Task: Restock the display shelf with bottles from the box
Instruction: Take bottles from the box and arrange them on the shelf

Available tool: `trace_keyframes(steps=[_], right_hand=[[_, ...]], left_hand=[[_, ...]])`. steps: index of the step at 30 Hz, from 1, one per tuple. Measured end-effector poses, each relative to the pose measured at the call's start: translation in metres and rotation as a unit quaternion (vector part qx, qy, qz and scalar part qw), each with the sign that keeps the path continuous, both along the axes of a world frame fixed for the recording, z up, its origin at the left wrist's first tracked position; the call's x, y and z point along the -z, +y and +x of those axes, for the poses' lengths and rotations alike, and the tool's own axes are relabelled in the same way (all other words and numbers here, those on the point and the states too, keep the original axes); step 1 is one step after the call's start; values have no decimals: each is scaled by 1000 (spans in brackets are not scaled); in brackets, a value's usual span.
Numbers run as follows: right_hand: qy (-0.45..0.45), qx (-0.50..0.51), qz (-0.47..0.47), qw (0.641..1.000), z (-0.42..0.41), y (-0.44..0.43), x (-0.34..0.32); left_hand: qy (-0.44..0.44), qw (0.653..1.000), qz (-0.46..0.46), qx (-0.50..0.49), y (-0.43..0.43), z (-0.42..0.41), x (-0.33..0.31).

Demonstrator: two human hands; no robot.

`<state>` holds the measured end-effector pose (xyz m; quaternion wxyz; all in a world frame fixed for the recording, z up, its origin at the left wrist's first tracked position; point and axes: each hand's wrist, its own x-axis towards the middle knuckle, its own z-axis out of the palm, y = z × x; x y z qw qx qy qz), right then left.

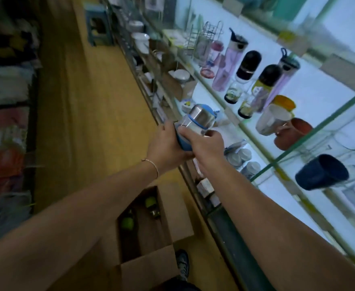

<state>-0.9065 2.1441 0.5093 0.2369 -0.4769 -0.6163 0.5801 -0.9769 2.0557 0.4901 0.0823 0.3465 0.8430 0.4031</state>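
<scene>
Several-tiered display shelf [323, 101]: glass boards on a lit white back, filling the right side; the whole view is strongly tilted.
Floor [84, 101]: yellowish wood, an aisle running away to the left of the shelf.
Box [147, 269]: brown cardboard with its flaps open, on the floor just beside the shelf's foot, below the two forearms.
Shelved bottles [247, 66]: a close row of pink-bodied and black-capped ones standing on an upper board.
Cup [321, 173]: dark blue, on a lower board, well apart from the row.
Left hand [164, 145]: fingers wrapped round the blue base of the held bottle; a thin bracelet [153, 164] on the wrist.
Right hand [204, 143]: clamped on the clear body from the shelf side, close against the left hand.
Held bottle [193, 122]: clear, with a steel cap rimmed in blue, tilted cap-first toward the shelf, in the air at the shelf's front edge.
Bottles in box [126, 222]: at least two green caps in the dim inside; upright or lying, I cannot tell.
</scene>
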Motion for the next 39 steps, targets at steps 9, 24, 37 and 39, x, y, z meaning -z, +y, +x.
trace_keyframes(steps=[9,24,37,39], right_hand=[[42,101,117,987,60,10,-103],[81,281,261,920,268,40,-229],[42,408,320,854,489,29,-277],[40,422,319,848,517,30,-280]], left_hand=[[82,984,112,108,31,37,-96],[162,909,250,293,117,221,-219],[170,831,331,414,146,444,-272],[152,823,331,435,147,473,-276]])
